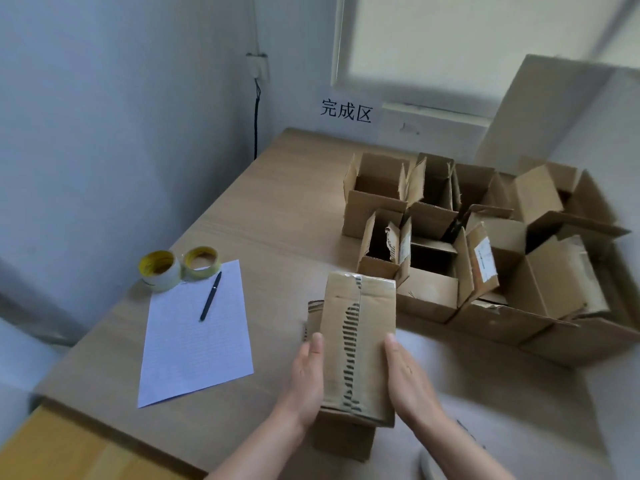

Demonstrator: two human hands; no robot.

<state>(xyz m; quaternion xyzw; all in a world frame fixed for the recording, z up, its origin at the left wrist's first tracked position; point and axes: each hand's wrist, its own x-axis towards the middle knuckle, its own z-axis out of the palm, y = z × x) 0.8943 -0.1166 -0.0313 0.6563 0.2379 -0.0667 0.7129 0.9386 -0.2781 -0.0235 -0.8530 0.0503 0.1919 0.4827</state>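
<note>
While the left hand and right hand are pressing the taped cardboard box between straight fingers near the table's front edge, setting it down squarely is likely coming next.

Two hands, two tape rolls

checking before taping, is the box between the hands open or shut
Shut on top: the brown cardboard box has both flaps flat, meeting along a torn-tape seam; underside hidden.
</note>
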